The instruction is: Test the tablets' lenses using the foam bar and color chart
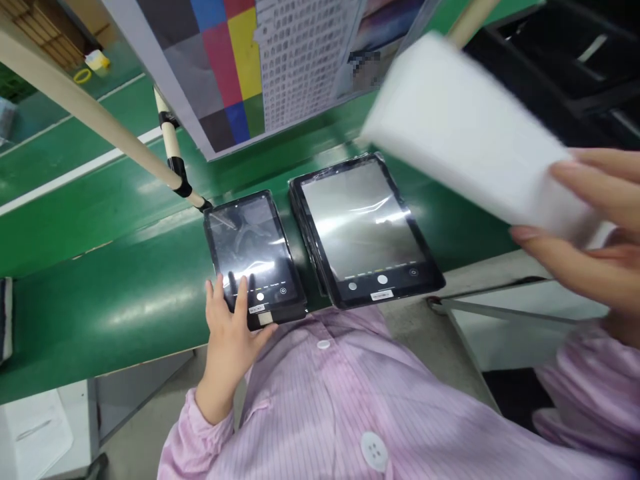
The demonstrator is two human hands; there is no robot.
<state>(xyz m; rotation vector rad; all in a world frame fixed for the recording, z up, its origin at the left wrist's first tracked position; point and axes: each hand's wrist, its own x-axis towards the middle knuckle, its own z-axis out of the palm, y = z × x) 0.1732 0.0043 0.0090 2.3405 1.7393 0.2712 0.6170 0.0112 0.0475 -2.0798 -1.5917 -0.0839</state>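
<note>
My left hand (233,333) rests at the lower left of a tablet (250,243), its fingers spread over the bottom of the screen and the thumb near the bottom edge. That tablet's screen is lit, with camera-style controls along its lower part. Beneath it, a dark edge with a pale label shows. Beside it on the right lies a second, larger tablet (363,227), on top of a dark slab like another tablet. In my right hand (595,227), raised at the right, is a white box-shaped block (465,140), blurred by motion and held between thumb and fingers.
The tablets lie on a green worktop (125,313). A test chart board (240,67) with colour squares stands behind them, beside a cream pipe frame (110,123). Black trays (565,53) are at the upper right. A white tray (35,427) sits lower left.
</note>
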